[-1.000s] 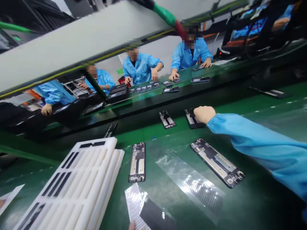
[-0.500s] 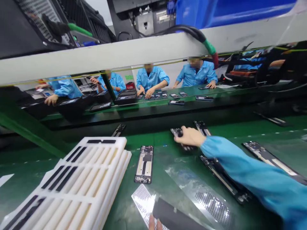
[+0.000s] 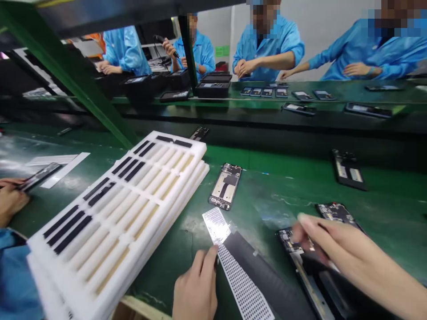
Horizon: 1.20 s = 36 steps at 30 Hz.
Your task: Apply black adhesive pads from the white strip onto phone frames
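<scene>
- The left hand (image 3: 196, 289) is pinching the near edge of a sheet (image 3: 245, 291), thumb and forefinger closing on its perforated white strip; a dark pad is lying along the sheet's right side.
- The sheet is lying flat on the green counter (image 3: 276, 182), just right of the white foam tray (image 3: 116, 209) and just left of a frame (image 3: 305, 273).
- The right hand (image 3: 347, 260) is reaching over that frame with fingers stretched out and blurred; I cannot tell whether they are gripping it or only touching it.
- The sheet is looking thin, light and floppy, likely to curl or crease, so holding it by the bare strip edge, not the pad, is seeming safest.
- The frame is looking stiff, with exposed boards that are probably fragile; its long side rails are offering the better hold.
- A second frame (image 3: 226, 186) is lying beyond the sheet, apart from both hands.
- At the far left, a co-worker's hand (image 3: 10, 200) is holding another dark part.
</scene>
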Available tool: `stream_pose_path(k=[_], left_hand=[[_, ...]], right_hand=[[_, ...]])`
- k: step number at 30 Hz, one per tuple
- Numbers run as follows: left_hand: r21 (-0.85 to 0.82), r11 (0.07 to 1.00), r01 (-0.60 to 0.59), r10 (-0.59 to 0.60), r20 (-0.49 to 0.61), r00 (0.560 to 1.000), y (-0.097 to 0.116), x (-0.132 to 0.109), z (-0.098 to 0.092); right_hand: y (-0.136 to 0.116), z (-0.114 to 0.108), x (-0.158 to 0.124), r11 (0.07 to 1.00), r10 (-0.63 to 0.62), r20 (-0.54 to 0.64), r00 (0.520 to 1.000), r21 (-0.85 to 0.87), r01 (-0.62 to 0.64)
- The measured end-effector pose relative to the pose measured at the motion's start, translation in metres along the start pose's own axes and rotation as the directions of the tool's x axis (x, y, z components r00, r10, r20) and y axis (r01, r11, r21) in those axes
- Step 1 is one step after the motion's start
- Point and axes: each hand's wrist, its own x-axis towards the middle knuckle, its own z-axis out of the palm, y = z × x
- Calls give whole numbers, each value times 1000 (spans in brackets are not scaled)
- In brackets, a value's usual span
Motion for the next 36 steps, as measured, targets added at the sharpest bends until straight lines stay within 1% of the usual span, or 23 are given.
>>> stream_pose_path(k=[2, 4, 6, 8, 11, 14, 16, 19, 21, 22, 23, 24, 25, 26, 27, 28, 29, 30, 31, 32, 33, 36], left_hand=[[54, 999, 0, -1, 20, 1000, 4, 6, -1], [128, 991, -40, 33, 52, 998, 8, 12, -3], [184, 977, -111, 93, 104, 990, 10, 16, -6], [209, 962, -176, 145, 153, 978, 10, 19, -9], [230, 943, -242, 196, 205, 959, 9, 22, -11], [239, 927, -290, 235, 234, 944, 8, 26, -9], [247, 918, -309, 254, 233, 939, 9, 28, -8], [242, 919, -312, 261, 220, 940, 10, 30, -7], [212, 939, -271, 231, 195, 953, 12, 32, -8], [154, 963, -222, 197, 158, 967, 14, 33, -10], [40, 989, -140, 135, 113, 984, 17, 34, -13], [-136, 990, -29, 39, 74, 996, 22, 35, -16], [-362, 927, 99, -78, 73, 994, 28, 37, -19], [-598, 770, 224, -184, 128, 975, 35, 38, -23], [-785, 528, 323, -245, 224, 943, 43, 40, -27], [-890, 254, 379, -246, 319, 915, 51, 42, -30], [-922, 5, 386, -215, 376, 901, 59, 44, -32], [-912, -193, 363, -174, 396, 902, 66, 45, -33], [-885, -332, 326, -142, 389, 910, 72, 47, -33], [-860, -420, 290, -130, 373, 919, 77, 48, -33], [-841, -471, 265, -127, 362, 923, 80, 49, -33], [-799, -543, 256, -117, 375, 920, 84, 51, -31]], right_hand=[[-21, 15, 30, 976, 19, 102, 995, 212, -41], [-28, 38, 51, 934, 53, 209, 976, 337, -123], [-23, 59, 61, 913, 39, 319, 947, 373, -164], [-12, 71, 63, 920, 0, 388, 922, 361, -152], [3, 74, 57, 950, -37, 374, 927, 302, -84], [7, 72, 55, 970, -82, 354, 932, 241, -6], [6, 73, 56, 972, -90, 369, 925, 235, 1], [1, 71, 59, 960, -74, 386, 920, 277, -39], [-4, 61, 57, 943, -60, 352, 934, 326, -62], [-7, 54, 53, 937, -56, 303, 951, 344, -54], [-11, 47, 48, 934, -52, 235, 971, 354, -36], [-14, 39, 41, 934, -51, 152, 987, 358, -7], [-17, 32, 33, 935, -49, 67, 997, 354, 22], [-20, 28, 25, 938, -49, 0, 999, 343, 46], [-23, 25, 17, 941, -55, -42, 998, 331, 66], [-26, 24, 10, 945, -61, -57, 996, 317, 76], [-28, 25, 4, 948, -75, -62, 995, 304, 90], [-30, 28, 1, 951, -86, -59, 995, 292, 99], [-32, 31, -2, 953, -90, -56, 994, 286, 102], [-33, 34, -2, 952, -92, -60, 994, 287, 106], [-34, 37, -2, 950, -90, -69, 994, 294, 106], [-36, 41, 0, 941, -86, -90, 992, 321, 110]])
